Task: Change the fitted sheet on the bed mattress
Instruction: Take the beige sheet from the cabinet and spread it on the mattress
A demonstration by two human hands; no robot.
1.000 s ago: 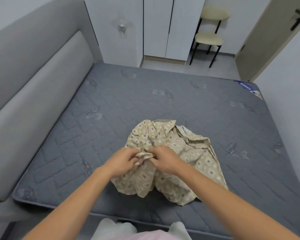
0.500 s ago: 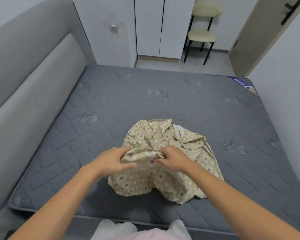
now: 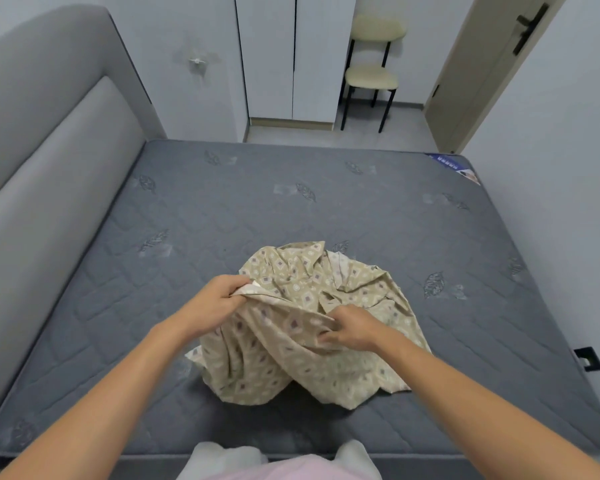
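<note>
A crumpled beige fitted sheet (image 3: 302, 344) with a small diamond pattern lies bunched on the bare grey quilted mattress (image 3: 291, 209), near its front edge. My left hand (image 3: 215, 301) grips a fold of the sheet at its upper left edge. My right hand (image 3: 352, 329) pinches the same edge further right. The stretch of edge between the two hands is lifted off the heap, and cloth hangs down from it. The sheet's underside is hidden.
A grey padded headboard (image 3: 49, 161) runs along the left side. White wardrobe doors (image 3: 291, 53) and a cream chair (image 3: 371, 74) stand beyond the far edge, next to a beige door (image 3: 489, 71). A wall (image 3: 568, 168) lies close on the right.
My hands were together at one spot on the sheet; they have moved apart along its edge, the left one up and left, spreading and lifting the cloth.
</note>
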